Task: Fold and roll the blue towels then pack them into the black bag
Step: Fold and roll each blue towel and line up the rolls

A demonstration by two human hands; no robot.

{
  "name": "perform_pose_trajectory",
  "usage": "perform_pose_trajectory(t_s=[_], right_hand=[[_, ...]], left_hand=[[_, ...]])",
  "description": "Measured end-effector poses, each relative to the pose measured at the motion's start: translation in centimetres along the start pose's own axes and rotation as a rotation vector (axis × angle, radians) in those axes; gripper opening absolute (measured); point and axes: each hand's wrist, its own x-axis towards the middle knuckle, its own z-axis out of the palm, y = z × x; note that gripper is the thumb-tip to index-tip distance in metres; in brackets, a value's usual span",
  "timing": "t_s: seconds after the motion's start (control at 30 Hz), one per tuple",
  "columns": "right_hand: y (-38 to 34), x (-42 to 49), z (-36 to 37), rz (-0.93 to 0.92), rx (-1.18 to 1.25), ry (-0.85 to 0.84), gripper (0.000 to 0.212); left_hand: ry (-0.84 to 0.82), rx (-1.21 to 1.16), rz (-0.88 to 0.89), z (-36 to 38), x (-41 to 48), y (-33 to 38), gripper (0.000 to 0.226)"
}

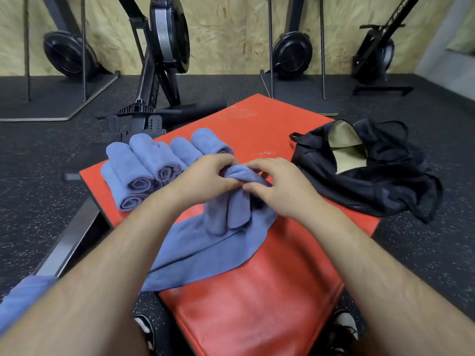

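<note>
Gripping half-rolled towel mid-mat with left hand and right hand, fingers curled round it. Loose tail off near left edge of red mat: likely to drag, skewing or slackening roll. Far left corner: finished rolls. Right edge: black bag, open.

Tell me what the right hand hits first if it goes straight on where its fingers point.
The right hand meets the half-rolled blue towel at once: its fingers pinch it. Just beyond comes the left hand, gripping the same fold; the rolled towels lie further, depth unclear.
</note>
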Motion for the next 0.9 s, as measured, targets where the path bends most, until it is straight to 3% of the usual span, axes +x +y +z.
perform_pose_trajectory(t_s=[0.07, 0.2, 0.27, 0.37, 0.47, 0.57, 0.67, 0.73, 0.8, 0.83, 0.9], right_hand=[[0.3, 0.2, -0.2, 0.021, -0.008, 0.048, 0.017], [1.8, -0.1, -1.7, 0.188, 0.024, 0.064, 0.015], [2.2, -0.6, -2.3, 0.248, 0.009, 0.013, 0.015], [1.4, -1.5, -2.3, 0.237, -0.015, -0.081, 0.021], [-0.1, -1.4, -1.5, 0.196, 0.087, -0.123, 0.007], [-0.3, -0.4, -1.3, 0.242, 0.209, -0.128, 0.015], [2.2, 0.9, -0.7, 0.417, 0.249, 0.022, 0.014], [4.3, 1.8, -0.3, 0.548, 0.362, 0.128, 0.014], [6.4, 2.4, 0.0, 0.647, 0.330, 0.133, 0.055], [7.1, 2.4, 0.1, 0.653, 0.198, 0.110, 0.063], [8.0, 2.1, 0.4, 0.589, 0.000, 0.081, 0.046]], left_hand=[[-0.037, -0.008, -0.024, -0.1, 0.0, -0.2, 0.017], [-0.179, 0.236, -0.187, -1.0, -0.8, -2.2, 0.025], [-0.199, 0.180, -0.224, -1.5, -1.4, -2.7, 0.022], [-0.110, -0.053, -0.210, -2.1, -1.9, -2.0, 0.013], [-0.053, -0.422, -0.206, -2.5, -1.9, -0.8, 0.015], [0.062, -0.603, -0.209, -2.1, -0.6, -0.4, 0.015], [0.135, -0.898, -0.212, -1.2, 2.0, -0.3, 0.010], [0.108, -1.034, -0.141, -0.1, 3.7, -1.1, 0.023], [0.090, -0.911, -0.140, 1.8, 5.1, -2.5, 0.051], [0.106, -0.778, -0.187, 2.7, 5.6, -3.0, 0.063], [0.130, -0.470, -0.283, 4.4, 6.3, -4.1, 0.072]])
